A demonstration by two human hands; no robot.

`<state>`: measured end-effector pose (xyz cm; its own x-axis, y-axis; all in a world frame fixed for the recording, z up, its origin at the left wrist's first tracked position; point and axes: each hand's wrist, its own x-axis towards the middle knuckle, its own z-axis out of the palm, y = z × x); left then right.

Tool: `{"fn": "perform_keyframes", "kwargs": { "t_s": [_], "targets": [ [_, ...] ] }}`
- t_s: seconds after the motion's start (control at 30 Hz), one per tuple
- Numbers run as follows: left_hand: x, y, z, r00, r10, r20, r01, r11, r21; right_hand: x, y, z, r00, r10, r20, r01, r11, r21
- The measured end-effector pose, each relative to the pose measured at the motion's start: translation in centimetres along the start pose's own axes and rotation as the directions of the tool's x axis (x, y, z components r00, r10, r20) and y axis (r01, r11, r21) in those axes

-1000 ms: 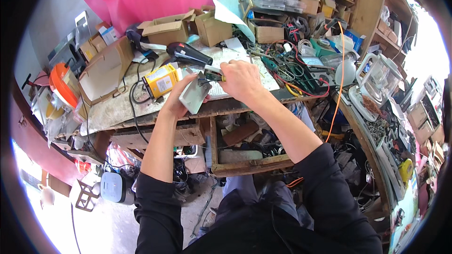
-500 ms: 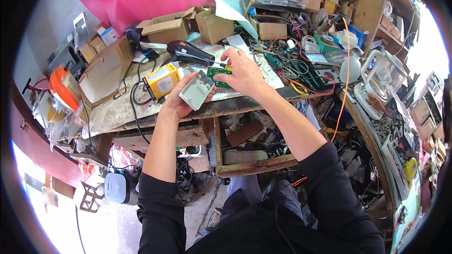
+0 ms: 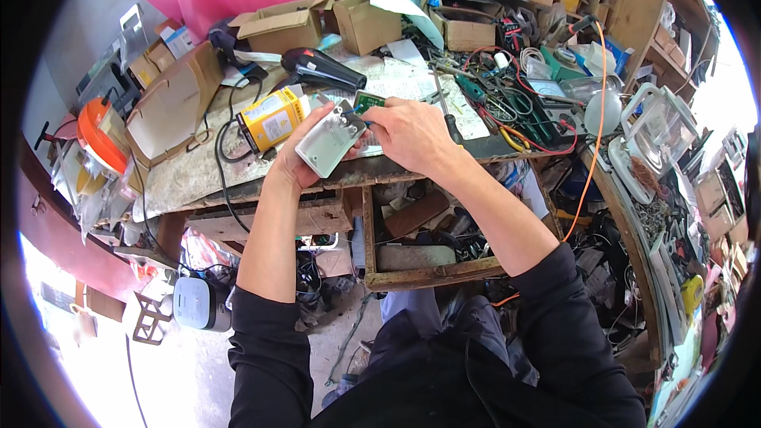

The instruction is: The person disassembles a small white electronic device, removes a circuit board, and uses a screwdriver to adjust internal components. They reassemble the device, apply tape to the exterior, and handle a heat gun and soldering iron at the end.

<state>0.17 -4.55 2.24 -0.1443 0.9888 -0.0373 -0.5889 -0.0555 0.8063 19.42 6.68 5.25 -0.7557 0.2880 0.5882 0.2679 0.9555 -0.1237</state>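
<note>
My left hand [image 3: 298,150] grips a shallow light-grey plastic housing [image 3: 326,147], tilted above the front of the bench. Beside its upper right corner, my right hand [image 3: 412,133] has its fingers curled and pressed together; what lies between the fingertips is hidden. A small green circuit board [image 3: 369,101] shows just behind those fingertips, with bluish wires by the housing's upper edge. On the bench right of my right hand lies a dark-handled screwdriver [image 3: 453,128]. A yellow and white carton [image 3: 271,120] stands left of the housing.
A black hot-air blower [image 3: 325,70] and open cardboard boxes [image 3: 279,32] sit farther back. Tools and tangled cables [image 3: 507,107] cover the right side. An orange cord [image 3: 600,111] hangs down there. Below the bench edge, an open wooden drawer [image 3: 432,277] holds assorted parts.
The housing has turned in my left hand, its face tilting differently. My right hand has lowered, with its raised fingers now curled in. More of the circuit board is hidden behind the fingers.
</note>
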Motion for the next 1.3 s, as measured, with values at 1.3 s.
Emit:
{"fn": "perform_keyframes", "kwargs": {
  "t_s": [1.3],
  "targets": [
    [-0.5,-0.1,0.3,0.994,0.015,-0.109,0.001,0.989,0.147,0.0,0.1,0.2,0.833,-0.549,-0.064,0.482,0.778,-0.402]
  ]
}}
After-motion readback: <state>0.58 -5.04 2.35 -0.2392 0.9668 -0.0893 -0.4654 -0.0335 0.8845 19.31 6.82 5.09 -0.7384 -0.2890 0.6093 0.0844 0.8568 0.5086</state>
